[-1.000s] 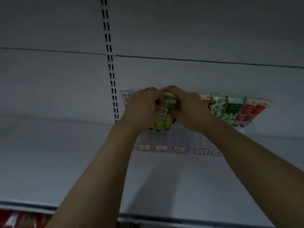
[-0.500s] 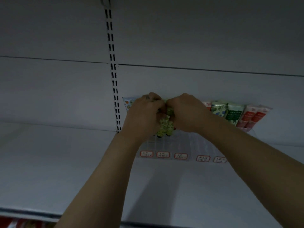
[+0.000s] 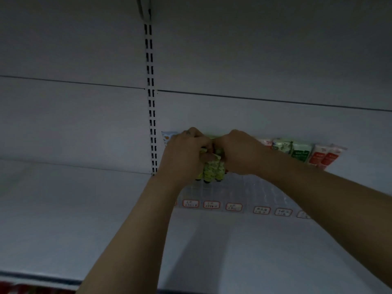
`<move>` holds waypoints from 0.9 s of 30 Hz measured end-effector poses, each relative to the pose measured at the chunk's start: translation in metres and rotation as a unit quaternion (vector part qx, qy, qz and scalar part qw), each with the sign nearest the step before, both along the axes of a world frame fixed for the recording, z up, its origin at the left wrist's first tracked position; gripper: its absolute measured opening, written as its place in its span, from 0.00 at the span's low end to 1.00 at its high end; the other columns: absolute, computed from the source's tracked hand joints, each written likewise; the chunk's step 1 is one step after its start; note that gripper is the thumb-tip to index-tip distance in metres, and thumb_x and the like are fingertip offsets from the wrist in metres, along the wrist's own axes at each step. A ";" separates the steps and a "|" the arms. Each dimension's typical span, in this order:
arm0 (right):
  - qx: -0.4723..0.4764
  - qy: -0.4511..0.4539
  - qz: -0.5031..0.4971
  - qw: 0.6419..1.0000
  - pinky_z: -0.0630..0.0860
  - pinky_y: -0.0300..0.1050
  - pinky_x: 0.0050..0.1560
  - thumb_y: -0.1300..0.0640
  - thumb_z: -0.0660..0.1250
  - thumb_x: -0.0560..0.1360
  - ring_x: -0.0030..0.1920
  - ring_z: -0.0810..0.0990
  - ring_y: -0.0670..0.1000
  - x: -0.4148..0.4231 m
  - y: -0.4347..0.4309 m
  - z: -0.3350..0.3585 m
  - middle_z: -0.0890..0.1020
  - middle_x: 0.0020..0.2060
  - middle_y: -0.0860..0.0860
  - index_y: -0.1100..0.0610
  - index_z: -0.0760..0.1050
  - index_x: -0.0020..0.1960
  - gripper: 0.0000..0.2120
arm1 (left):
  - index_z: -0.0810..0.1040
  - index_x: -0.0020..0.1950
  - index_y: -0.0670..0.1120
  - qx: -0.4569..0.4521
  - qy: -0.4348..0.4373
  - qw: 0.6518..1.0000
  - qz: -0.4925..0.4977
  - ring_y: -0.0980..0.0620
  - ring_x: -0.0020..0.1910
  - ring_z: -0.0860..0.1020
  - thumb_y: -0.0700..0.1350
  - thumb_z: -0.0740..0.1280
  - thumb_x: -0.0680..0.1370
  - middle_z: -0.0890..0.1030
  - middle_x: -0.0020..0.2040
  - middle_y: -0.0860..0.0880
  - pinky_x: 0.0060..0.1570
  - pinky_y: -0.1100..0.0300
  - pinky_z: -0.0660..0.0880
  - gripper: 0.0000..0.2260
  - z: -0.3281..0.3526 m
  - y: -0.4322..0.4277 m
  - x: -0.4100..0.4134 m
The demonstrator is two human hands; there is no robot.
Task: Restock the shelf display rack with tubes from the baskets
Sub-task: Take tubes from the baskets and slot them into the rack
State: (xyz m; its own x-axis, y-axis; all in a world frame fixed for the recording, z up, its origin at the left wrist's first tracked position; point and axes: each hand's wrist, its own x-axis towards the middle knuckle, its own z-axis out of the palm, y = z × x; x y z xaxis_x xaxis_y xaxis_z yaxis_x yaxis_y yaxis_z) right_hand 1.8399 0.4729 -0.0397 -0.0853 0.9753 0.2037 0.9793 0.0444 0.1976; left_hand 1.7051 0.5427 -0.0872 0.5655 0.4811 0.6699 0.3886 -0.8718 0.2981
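Inspector: Grey shelf (image 3: 63,209), dim light; clear display rack (image 3: 261,192) at its back.
Clerk: And the tubes?
Inspector: Yellow-green patterned tubes (image 3: 213,171), dark caps down, long axis near upright, over the rack's left slots. Left hand (image 3: 184,155) and right hand (image 3: 241,154) both grip them, equally near. Green and red tubes (image 3: 301,151) already stand to the right.

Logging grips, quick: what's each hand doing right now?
Left hand: gripping the tubes.
Right hand: gripping the same tubes.
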 end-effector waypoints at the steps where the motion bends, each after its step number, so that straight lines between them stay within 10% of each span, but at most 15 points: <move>1: 0.013 -0.001 0.000 1.000 0.74 0.47 0.40 0.65 0.62 0.72 0.41 0.77 0.59 -0.001 -0.002 -0.003 0.81 0.42 0.61 0.61 0.77 0.54 0.11 | 0.81 0.41 0.46 0.000 -0.001 1.000 0.001 0.44 0.44 0.78 0.48 0.72 0.70 0.79 0.47 0.45 0.44 0.53 0.71 0.07 0.000 0.000 0.000; 11: 0.089 0.047 -0.011 0.995 0.60 0.43 0.36 0.69 0.62 0.71 0.43 0.78 0.63 0.019 -0.019 -0.032 0.80 0.39 0.64 0.65 0.75 0.46 0.06 | 0.81 0.43 0.47 -0.005 -0.015 0.999 0.031 0.46 0.50 0.75 0.47 0.72 0.73 0.77 0.49 0.47 0.48 0.53 0.70 0.04 0.000 -0.004 0.005; 19: 0.022 -0.022 -0.048 0.998 0.68 0.44 0.37 0.66 0.63 0.72 0.40 0.77 0.59 -0.001 0.009 -0.016 0.66 0.30 0.52 0.61 0.78 0.49 0.07 | 0.83 0.41 0.46 -0.014 -0.023 0.999 0.021 0.45 0.45 0.77 0.43 0.74 0.70 0.79 0.47 0.44 0.43 0.54 0.72 0.03 0.002 -0.003 0.006; 27: 0.024 0.046 -0.060 0.997 0.70 0.44 0.39 0.63 0.62 0.76 0.50 0.80 0.58 -0.004 -0.010 -0.022 0.81 0.51 0.59 0.60 0.73 0.61 0.14 | 0.81 0.55 0.46 -0.022 0.049 0.997 0.058 0.39 0.60 0.73 0.45 0.68 0.74 0.76 0.63 0.42 0.60 0.47 0.69 0.11 0.001 -0.019 0.001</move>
State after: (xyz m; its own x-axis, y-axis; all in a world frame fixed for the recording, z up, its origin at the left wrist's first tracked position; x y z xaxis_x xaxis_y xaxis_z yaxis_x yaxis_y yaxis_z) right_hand 1.8357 0.4625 -0.0620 0.0532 0.9660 0.2529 0.9911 -0.0820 0.1049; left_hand 1.7056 0.5235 -0.0860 0.5657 0.5752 0.5909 0.5151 -0.8061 0.2915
